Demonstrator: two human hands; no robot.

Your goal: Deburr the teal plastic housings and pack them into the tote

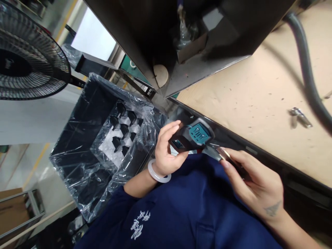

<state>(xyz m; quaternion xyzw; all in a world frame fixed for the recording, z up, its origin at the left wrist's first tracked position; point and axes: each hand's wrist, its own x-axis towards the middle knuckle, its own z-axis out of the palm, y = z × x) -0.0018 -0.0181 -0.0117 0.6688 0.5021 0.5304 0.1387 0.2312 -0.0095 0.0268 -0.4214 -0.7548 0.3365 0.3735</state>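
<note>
My left hand [168,152], with a white bangle at its wrist, is wrapped round a black plastic casing [184,138]. The casing has a teal end face [200,133] with raised marks and slots, turned toward the camera. In my right hand [255,183] is a knife-like tool [213,152] with a flat metal blade. Its blade points left and lies close to the casing's lower right edge; whether it touches cannot be made out. My right fingers cover most of the tool's handle.
Left of my hands stands a dark bin [75,152] lined with clear plastic, with several black parts [124,129] on a pale sheet. A fan [31,55] is at upper left. A wooden bench [233,97] carries a metal fitting [301,117] and dark hose [306,62]. A dark metal enclosure [215,65] overhangs it.
</note>
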